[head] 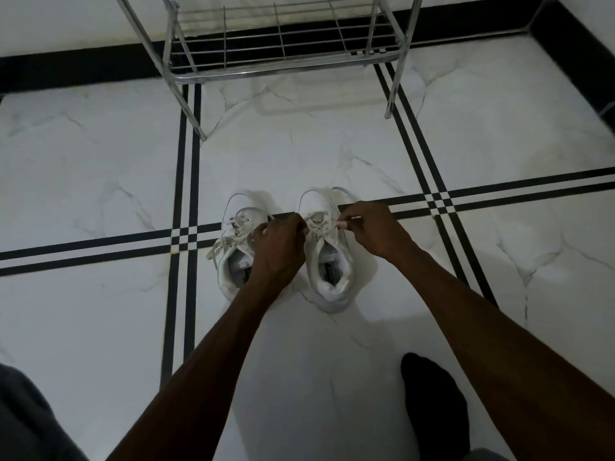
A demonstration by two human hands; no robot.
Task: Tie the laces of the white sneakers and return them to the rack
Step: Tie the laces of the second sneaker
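White laces (318, 227) of the right sneaker (329, 251) are pinched by both hands — left hand (279, 247), right hand (374, 227) — arms outstretched; beside it, the left sneaker (234, 247) lies untied.

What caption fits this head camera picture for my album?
Both hands, left and right, pull the laces of the right-hand sneaker before the rack.

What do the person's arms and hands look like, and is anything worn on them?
Both forearms are bare as far as the picture shows: no sleeves, watch or bracelet. The left hand and right hand wear no gloves, and no rings can be seen. One nail on the right hand looks pale.
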